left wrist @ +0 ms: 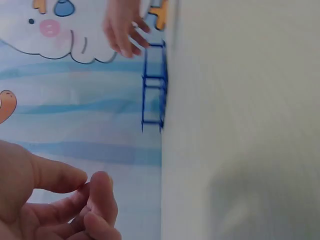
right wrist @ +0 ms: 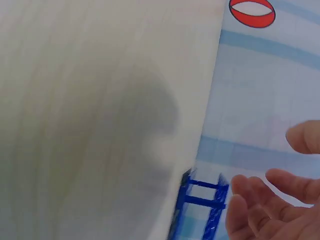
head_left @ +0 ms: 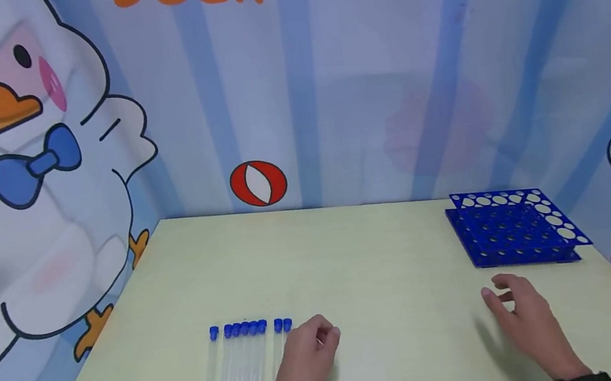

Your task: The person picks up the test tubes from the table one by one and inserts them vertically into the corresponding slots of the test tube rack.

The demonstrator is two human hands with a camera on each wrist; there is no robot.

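Observation:
Several clear test tubes with blue caps (head_left: 244,329) lie side by side on the table at the lower left of the head view. Over the right end of the row hovers my left hand (head_left: 306,352), partly hiding the tubes there. In the left wrist view the fingers of this hand (left wrist: 60,200) are loosely curled, thumb near the index finger, with nothing visible between them. My right hand (head_left: 527,323) hangs above the table, in front of a blue test tube rack (head_left: 512,244). Its fingers (right wrist: 267,220) are relaxed and bent, apart from the thumb, and hold nothing.
The rack has two tiers with round holes and stands near the back right corner of the pale table (head_left: 376,284). Behind the table hangs a blue striped cloth (head_left: 351,101) with cartoon ducks. A dark band (head_left: 582,380) circles my right wrist.

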